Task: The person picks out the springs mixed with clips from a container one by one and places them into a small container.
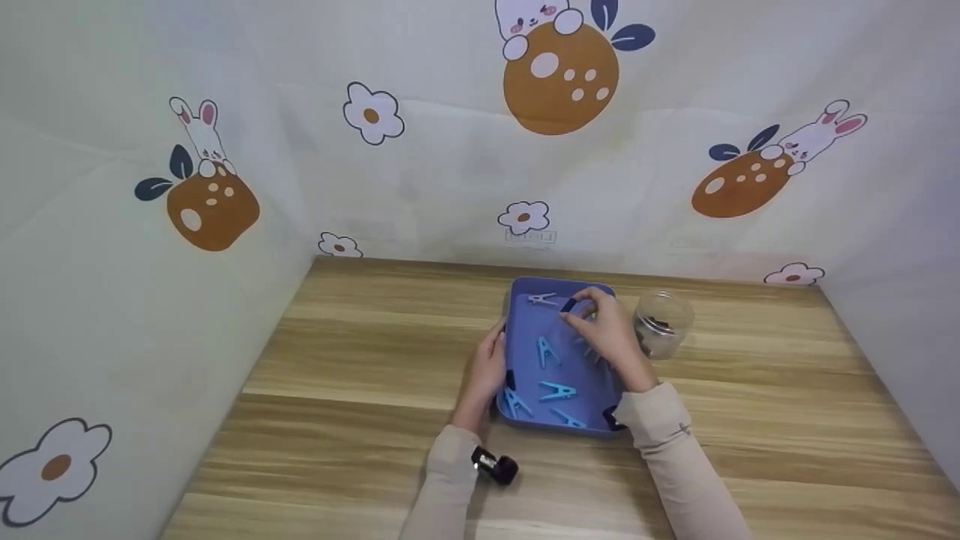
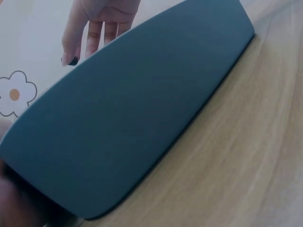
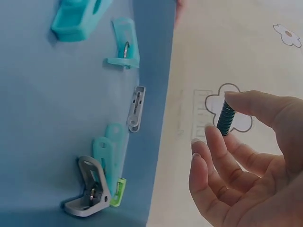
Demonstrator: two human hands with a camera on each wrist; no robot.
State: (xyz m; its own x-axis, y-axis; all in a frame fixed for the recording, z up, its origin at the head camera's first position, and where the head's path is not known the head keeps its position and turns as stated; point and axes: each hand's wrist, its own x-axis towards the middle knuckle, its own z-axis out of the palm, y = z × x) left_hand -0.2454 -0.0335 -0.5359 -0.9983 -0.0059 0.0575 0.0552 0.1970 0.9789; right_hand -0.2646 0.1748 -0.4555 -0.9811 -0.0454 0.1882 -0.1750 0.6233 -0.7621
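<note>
My right hand (image 1: 604,334) is above the blue tray (image 1: 525,330), pinching a small dark ribbed cylinder (image 3: 226,118) between thumb and fingertip. My left hand (image 1: 486,371) lies along the tray's left wall, fingers against its outside; in the left wrist view only blurred parts of it show. Inside the tray several clothespins lie spread about: a teal clothespin (image 1: 559,391) near the middle front, another teal clothespin (image 1: 547,351) farther back, a pale grey clothespin (image 1: 542,299) at the far end. The right wrist view also shows a dark grey clothespin (image 3: 89,189) with a metal spring.
A clear round jar (image 1: 664,322) with dark pieces inside stands just right of the tray. Both sit on a wood-grain table (image 1: 375,337). Pale patterned walls (image 1: 435,180) rise at the back and sides. A small black camera (image 1: 495,465) is at the left cuff.
</note>
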